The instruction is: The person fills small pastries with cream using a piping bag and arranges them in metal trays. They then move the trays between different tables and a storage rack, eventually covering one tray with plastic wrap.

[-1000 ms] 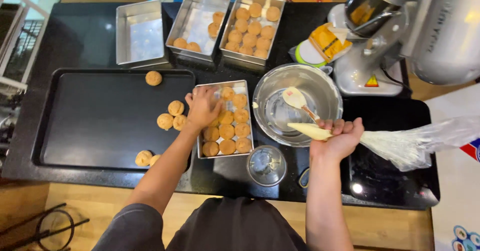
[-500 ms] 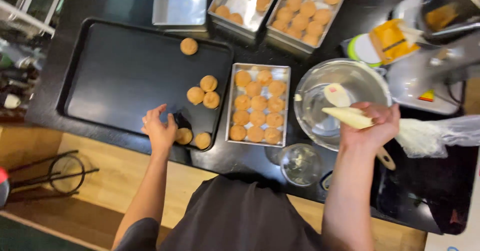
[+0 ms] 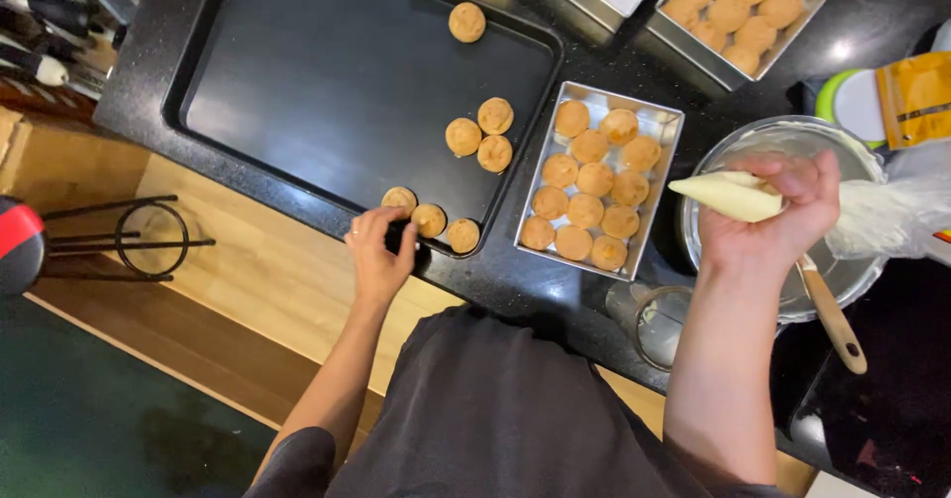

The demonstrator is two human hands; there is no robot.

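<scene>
The right hand (image 3: pixel 768 216) is closed around a cream-filled clear plastic piping bag (image 3: pixel 733 197), fingers wrapped over the bag's narrow end so that the pale tip points left, out over the gap between the tin of puffs and the bowl; the slack, crumpled rest of the bag trails off to the right. The left hand (image 3: pixel 379 257) rests at the near rim of the large black rectangular baking tray (image 3: pixel 327 72), fingers curled loosely down beside a small round golden-brown pastry puff (image 3: pixel 400 200), touching or all but touching it (whether it is actually pinched cannot be told). That puff heads a short row of three along the tray's near edge; three more sit clustered a little farther in, and a single one lies alone near the far rim. Just right of the tray stands a small rectangular silver metal tin (image 3: pixel 662 131) packed with about a dozen of the same puffs. Beneath the right hand is a round steel mixing bowl (image 3: pixel 852 156) smeared with white cream, a wooden-handled spatula (image 3: pixel 832 315) leaning out of it toward the person. A small clear glass bowl (image 3: pixel 656 325) sits at the counter's near edge, and further silver tins (image 3: pixel 693 47) holding puffs line the far side.
</scene>
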